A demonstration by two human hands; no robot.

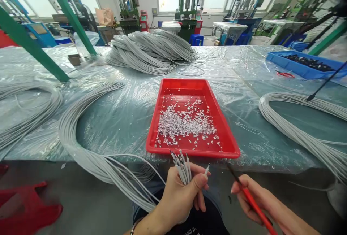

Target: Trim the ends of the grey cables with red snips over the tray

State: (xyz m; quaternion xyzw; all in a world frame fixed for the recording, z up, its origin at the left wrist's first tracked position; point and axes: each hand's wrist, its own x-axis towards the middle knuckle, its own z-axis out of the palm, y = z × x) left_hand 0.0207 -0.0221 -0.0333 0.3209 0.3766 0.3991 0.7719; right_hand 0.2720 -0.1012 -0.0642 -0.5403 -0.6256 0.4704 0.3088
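My left hand (pixel 181 193) is closed around a bundle of thin grey cables (pixel 184 170), their stripped ends pointing up. Between its thumb and forefinger one cable end (pixel 207 170) stands apart from the others. My right hand (pixel 252 199), to the right, grips a red-handled tool (pixel 256 206) with a narrow dark tip; its exact kind is unclear. That tip is apart from the cables, just below the table edge. Ahead of both hands lies a red tray (pixel 230 143) with many small silvery scraps (pixel 184 123) scattered on its bottom.
Grey cable coils lie left (pixel 73 130), right (pixel 298 130) and in a big heap (pixel 151 51) behind the tray. A blue bin (pixel 306 69) holds dark parts, near red-handled pliers (pixel 285 74). Green posts (pixel 67 14) rise at left. Plastic sheeting covers the table (pixel 244 101).
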